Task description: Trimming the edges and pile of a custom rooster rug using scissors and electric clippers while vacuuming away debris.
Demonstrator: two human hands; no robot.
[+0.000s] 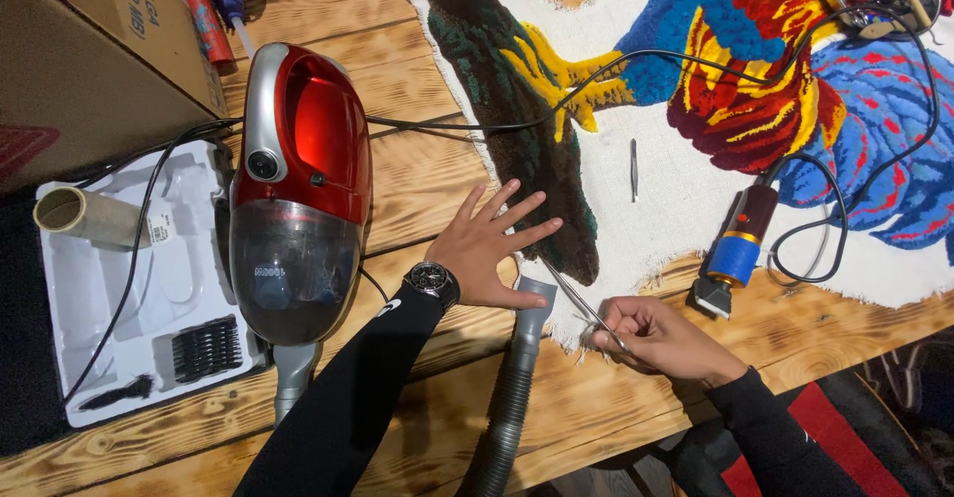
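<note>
Nearest, right hand: fingers pinched shut around slim scissors, blades angled toward the rug's frayed edge, apparently for trimming.
Left hand: fingers spread wide and flat, holding nothing, pressing the dark green pile, likely to steady it.
Vacuum hose: nozzle lies just beside both hands, close to the loose fibres.
Tufted rooster rug: spread across the table, white backing showing.
Electric trimmer: rests on the rug's edge, corded.
Handheld vacuum: red, lying beside a white tray.
Wooden table: scorched planks.
</note>
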